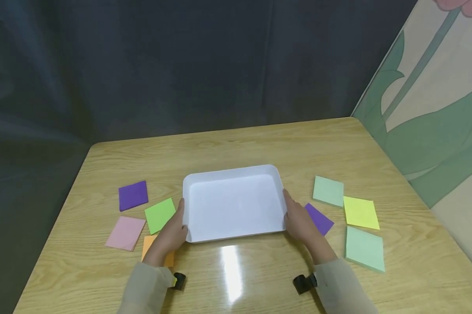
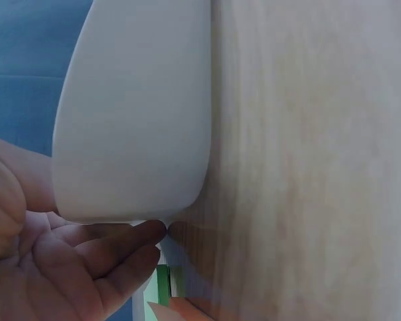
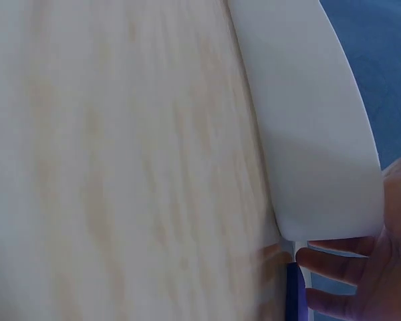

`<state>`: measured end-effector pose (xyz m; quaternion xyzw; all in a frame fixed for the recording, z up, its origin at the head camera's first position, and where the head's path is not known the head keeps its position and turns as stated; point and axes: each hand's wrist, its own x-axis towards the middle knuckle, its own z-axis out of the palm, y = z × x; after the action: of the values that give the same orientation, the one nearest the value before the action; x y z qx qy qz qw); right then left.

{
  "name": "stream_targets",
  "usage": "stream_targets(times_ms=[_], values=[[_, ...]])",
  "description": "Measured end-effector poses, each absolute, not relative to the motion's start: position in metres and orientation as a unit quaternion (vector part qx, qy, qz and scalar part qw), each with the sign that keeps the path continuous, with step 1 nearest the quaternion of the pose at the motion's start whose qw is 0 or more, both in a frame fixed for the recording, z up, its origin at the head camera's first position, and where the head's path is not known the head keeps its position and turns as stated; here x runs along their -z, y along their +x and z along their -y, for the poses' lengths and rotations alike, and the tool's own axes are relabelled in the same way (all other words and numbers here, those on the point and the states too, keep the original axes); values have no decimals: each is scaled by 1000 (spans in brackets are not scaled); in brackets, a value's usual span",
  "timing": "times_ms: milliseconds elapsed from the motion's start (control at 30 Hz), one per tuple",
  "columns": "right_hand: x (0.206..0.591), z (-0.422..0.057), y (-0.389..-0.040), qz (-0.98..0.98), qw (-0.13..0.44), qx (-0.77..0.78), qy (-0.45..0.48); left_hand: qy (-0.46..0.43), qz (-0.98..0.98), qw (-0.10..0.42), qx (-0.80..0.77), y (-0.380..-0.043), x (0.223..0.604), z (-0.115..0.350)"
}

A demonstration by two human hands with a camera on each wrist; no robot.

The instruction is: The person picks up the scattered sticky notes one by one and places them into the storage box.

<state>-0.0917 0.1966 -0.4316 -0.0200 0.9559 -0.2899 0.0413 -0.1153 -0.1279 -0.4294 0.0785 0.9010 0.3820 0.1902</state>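
White tray (image 1: 236, 205), one: occupying the middle of the table (image 1: 228, 148). Left hand (image 1: 172, 231), right hand (image 1: 298, 220): fingers gripping opposite ends. Hazard: a sideways shift could be shoving the purple pad (image 1: 319, 219); cause, right-hand fingers sitting close beside it.

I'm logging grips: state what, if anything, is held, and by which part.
The white tray, by its two short ends: one in the left hand, the other in the right hand.

Forearms (image 1: 321, 252) point forward, left grip (image 1: 172, 232) and right grip (image 1: 299, 221) clasping, palms (image 2: 53, 277) inward.
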Motion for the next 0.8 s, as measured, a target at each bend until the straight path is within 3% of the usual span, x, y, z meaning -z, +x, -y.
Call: stream_targets(times_ms=[600, 800], values=[[432, -193, -52, -956, 12, 291, -29, 70, -902, 185, -383, -78, 426, 129], [432, -194, -41, -955, 6, 294, -27, 84, -911, 157, -372, -66, 428, 126]])
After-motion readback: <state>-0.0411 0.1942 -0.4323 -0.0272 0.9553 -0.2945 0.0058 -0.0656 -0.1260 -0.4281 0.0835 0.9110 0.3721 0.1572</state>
